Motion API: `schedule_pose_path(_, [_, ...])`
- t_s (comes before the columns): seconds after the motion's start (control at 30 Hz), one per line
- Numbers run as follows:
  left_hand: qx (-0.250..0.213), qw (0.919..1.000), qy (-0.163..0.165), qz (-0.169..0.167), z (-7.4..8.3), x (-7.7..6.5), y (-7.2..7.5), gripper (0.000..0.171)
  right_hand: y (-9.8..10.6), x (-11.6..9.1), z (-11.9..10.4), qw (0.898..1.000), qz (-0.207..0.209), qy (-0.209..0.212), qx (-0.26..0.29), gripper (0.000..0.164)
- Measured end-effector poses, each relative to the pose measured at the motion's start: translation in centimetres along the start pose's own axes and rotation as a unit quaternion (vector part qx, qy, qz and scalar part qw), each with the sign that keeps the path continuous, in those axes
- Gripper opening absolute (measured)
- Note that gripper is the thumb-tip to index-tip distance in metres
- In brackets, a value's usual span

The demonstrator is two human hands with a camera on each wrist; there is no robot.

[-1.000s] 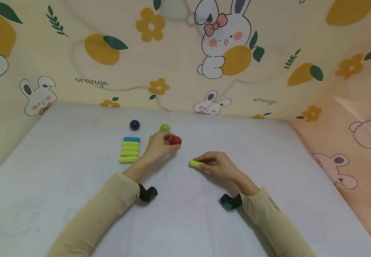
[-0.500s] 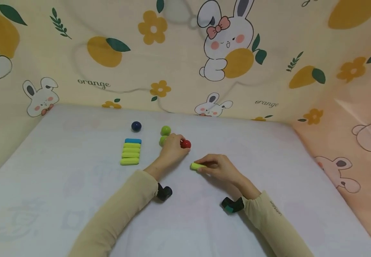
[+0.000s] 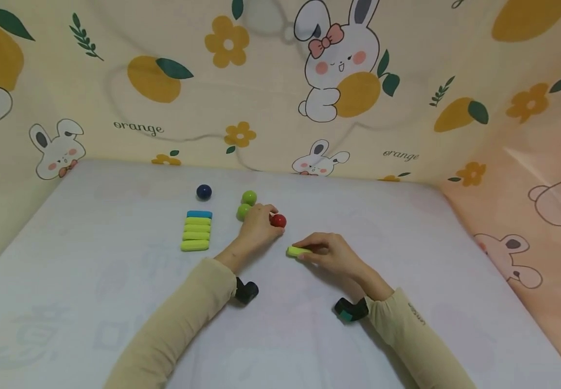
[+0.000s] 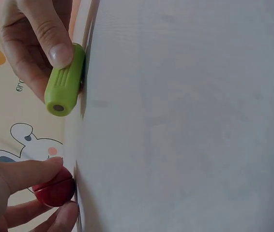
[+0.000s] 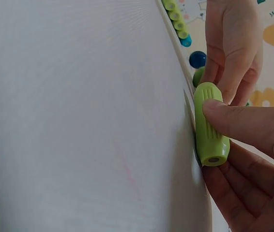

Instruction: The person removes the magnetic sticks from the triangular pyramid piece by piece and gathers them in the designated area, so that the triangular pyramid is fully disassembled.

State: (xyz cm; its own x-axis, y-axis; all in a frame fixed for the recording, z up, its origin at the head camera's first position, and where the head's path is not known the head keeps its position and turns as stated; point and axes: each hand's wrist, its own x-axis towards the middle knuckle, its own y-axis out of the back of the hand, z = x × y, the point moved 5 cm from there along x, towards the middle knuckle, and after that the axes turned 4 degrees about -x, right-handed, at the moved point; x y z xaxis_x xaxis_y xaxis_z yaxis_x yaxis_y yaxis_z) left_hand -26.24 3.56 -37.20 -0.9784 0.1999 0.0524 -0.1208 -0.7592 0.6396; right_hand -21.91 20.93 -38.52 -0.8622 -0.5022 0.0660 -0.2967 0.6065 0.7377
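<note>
My left hand pinches a glossy red ball just above or on the white table; I cannot tell which. In the left wrist view a groove runs round this red ball, between thumb and fingers. To its right, my right hand pinches a short yellow-green magnetic stick. Ridges and a dark round end show on the magnetic stick in the right wrist view. A small gap separates ball and stick. Two green balls lie beside the left hand, the nearer one partly behind its fingers.
Left of the hands, several yellow-green sticks lie in a stacked row, with a blue stick at the far end. Behind them sits a dark blue ball. A patterned cloth wall borders the white table.
The left hand has moved right with the red ball, nearer the stick, and now rests almost still. The nearer green ball has come into view. The right hand has hardly moved.
</note>
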Motion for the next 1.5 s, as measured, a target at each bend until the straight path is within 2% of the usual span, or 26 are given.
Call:
schedule_pose_path(0.2, [-0.002,0.9999,0.009,-0.013,-0.4,-0.4,0.1,0.042,-0.4,0.0,0.1,1.000,-0.002,-0.008,0.004,0.024])
schedule_pose_path(0.43, [-0.012,0.9981,0.042,-0.044,-1.2,-1.7,0.7,0.049,-0.7,-0.1,0.0,1.000,-0.003,-0.020,0.007,0.026])
schedule_pose_path(0.73, [-0.023,0.9984,0.017,-0.049,-2.0,-3.8,3.0,0.044,-0.6,0.0,0.3,0.999,-0.005,-0.050,0.010,0.027])
schedule_pose_path(0.9, [-0.028,0.9977,0.022,-0.058,-2.9,-4.7,3.9,0.041,-0.6,0.2,0.1,0.998,0.000,-0.058,0.013,0.027])
schedule_pose_path(1.17, [-0.021,0.9971,0.018,-0.070,-4.2,-5.7,4.9,0.037,-1.3,1.1,-1.1,0.999,0.002,-0.035,0.020,0.027])
schedule_pose_path(1.27, [-0.018,0.9972,0.018,-0.071,-4.3,-5.9,5.1,0.037,-1.6,1.6,-1.6,0.999,-0.001,-0.038,0.019,0.026])
schedule_pose_path(1.5, [-0.025,0.9961,0.031,-0.078,-4.2,-6.2,5.6,0.038,-2.4,2.8,-2.9,0.999,-0.010,-0.005,0.034,0.026])
